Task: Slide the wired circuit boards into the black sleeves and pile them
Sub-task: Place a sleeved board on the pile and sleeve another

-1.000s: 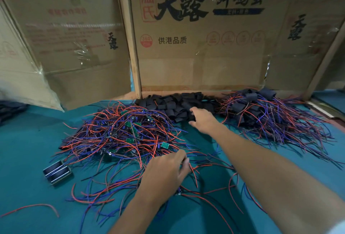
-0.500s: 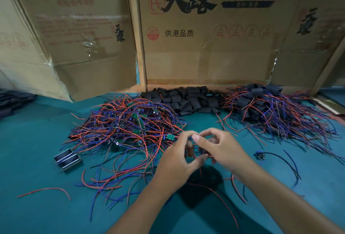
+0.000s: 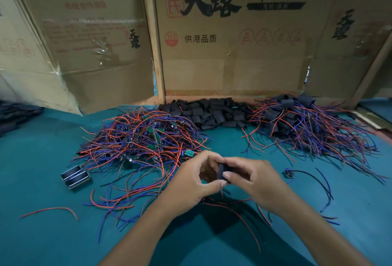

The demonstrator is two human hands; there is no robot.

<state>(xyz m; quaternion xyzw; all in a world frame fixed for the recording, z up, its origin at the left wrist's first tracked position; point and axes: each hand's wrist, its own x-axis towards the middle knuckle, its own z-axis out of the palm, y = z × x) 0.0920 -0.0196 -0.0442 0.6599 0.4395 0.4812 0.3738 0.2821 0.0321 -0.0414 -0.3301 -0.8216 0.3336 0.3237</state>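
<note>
A black sleeve (image 3: 222, 172) is pinched between thumb and fingers of my right hand (image 3: 256, 179) above the green table. My left hand (image 3: 192, 183) curls against it from the left, gripping a wired circuit board whose red and blue wires (image 3: 237, 212) trail down below both hands; the board itself is hidden by my fingers. A tangled heap of unsleeved boards (image 3: 144, 138) with red and blue wires lies to the left. Empty black sleeves (image 3: 212, 113) are heaped at the back. Sleeved boards (image 3: 297, 125) form a pile at the right.
Cardboard boxes (image 3: 233, 43) wall off the back of the green table (image 3: 31, 181). A small metal two-slot block (image 3: 75, 176) sits at the left. One loose red wire (image 3: 51, 210) lies near the front left. A single board with black wires (image 3: 289, 173) lies right of my hands.
My right hand came back from the sleeve heap with a black sleeve, and my left lifted a wired board off the table. Both hands have met in front of me.
</note>
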